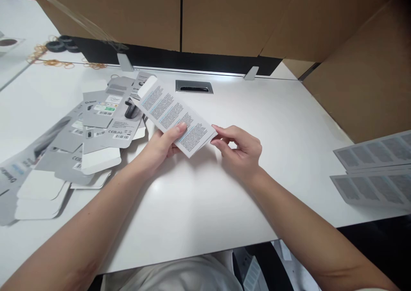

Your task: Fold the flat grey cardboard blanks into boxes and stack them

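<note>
Both hands (165, 144) (242, 149) gripping a flat carton (178, 117), pale grey, blocks of tiny print, white end flap (147, 87)

The left grip (163, 146) holds a printed box (173, 115) above the surface (189, 218), the right grip (242, 149) pinches its end; flat boxes (99, 121) lie toward the surface's left edge.

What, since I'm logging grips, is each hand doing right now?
Left hand: closed, holding the printed carton.
Right hand: closed, pinching the same printed carton at its right end.
</note>
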`<state>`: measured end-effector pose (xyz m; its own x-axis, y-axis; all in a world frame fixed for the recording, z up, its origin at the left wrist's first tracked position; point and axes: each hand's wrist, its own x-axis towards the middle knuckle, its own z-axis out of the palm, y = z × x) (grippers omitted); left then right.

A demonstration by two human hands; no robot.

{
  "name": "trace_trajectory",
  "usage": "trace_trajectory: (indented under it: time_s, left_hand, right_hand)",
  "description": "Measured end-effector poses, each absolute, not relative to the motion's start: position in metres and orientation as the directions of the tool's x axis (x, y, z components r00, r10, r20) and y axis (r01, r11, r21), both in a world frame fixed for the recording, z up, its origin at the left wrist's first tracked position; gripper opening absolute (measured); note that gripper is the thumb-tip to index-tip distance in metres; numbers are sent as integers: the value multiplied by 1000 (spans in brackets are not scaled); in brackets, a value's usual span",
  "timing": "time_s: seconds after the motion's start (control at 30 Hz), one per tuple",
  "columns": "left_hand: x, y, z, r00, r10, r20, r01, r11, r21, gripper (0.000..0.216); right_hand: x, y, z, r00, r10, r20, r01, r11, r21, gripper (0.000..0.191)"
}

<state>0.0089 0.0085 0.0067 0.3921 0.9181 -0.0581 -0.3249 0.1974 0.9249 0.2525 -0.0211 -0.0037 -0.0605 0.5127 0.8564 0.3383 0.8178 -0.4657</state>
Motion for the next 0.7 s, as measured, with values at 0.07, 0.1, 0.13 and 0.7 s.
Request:
trace_trajectory:
  time_s: [0.07,0.1,0.13,0.7]
  left_hand:
    - [8,9,7,412,909,-59,-316,204,927,74]
    - [7,9,8,416,907,-65,-304,206,930,77]
    - [7,9,10,417,906,-75,-287,210,935,80]
    - [7,7,10,419,905,-76,-276,207,939,72]
  right_hand:
    - [252,-21,-2,-34,514,857,335,814,-475,22]
    - [251,-21,-2,-19,519,855,330,810,-485,21]
    - [251,-21,-1,-6,524,852,325,807,-494,20]
    - [250,-23,-2,7,609,793,218,773,-595,21]
